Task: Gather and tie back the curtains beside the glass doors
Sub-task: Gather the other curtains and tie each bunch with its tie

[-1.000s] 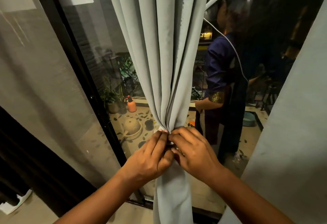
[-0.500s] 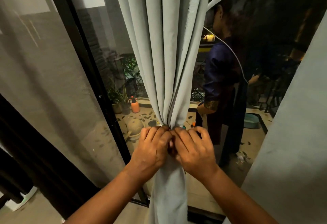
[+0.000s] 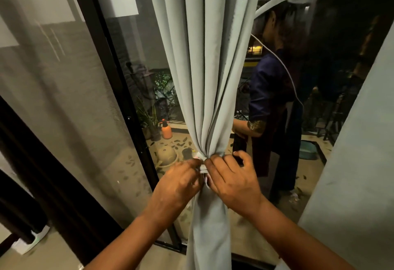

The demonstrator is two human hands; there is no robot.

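The grey curtain (image 3: 210, 73) hangs with its long axis vertical, from the top edge of the view down to the floor. It is gathered into a narrow waist in the middle, and the folds spread wider above this waist and again below it. Around the waist goes a thin whitish tie band (image 3: 203, 169), which lies about horizontal, across the long axis of the curtain.

The left hand (image 3: 179, 184) is at the left side of the waist. Its fingers (image 3: 193, 163) are curled and pinch the tie band at the front of the curtain. The right hand (image 3: 231, 181) is at the right side, very near the left one, almost touching. Its first fingers (image 3: 213, 162) are curled on the band and the gathered cloth, and the outer fingers are bent loosely over the right edge of the folds.

Left of the fingers stands the dark frame (image 3: 119, 90) of the glass door. Behind the glass, up and left of the fingers, an orange spray bottle (image 3: 166, 130) stands upright on the patio floor, and a round clay pot (image 3: 166, 155) lies just left of the left fingers. Right of the fingers, a second grey curtain (image 3: 354, 163) fills the edge of the view.
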